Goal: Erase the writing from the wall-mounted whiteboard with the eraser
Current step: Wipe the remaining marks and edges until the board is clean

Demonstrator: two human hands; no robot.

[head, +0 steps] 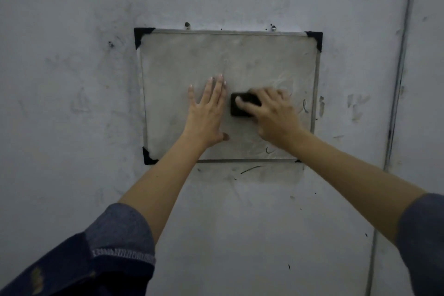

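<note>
Hands [240,113] flat; right grips eraser [241,108]

The board [192,60] is a smudged pale grey with a silver frame and black corner caps [141,35]. The eraser [240,108] is black. A few black marks [305,106] show at the board's right edge. The wall [60,79] is grey, scuffed darker. The sleeves [115,243] are dark blue with white stitching.

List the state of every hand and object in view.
whiteboard: hung on the wall, smudged, a few dark marks left near its right edge
eraser: flat against the board, gripped
right hand: grips the eraser
left hand: fingers straight, flat on the board
</note>
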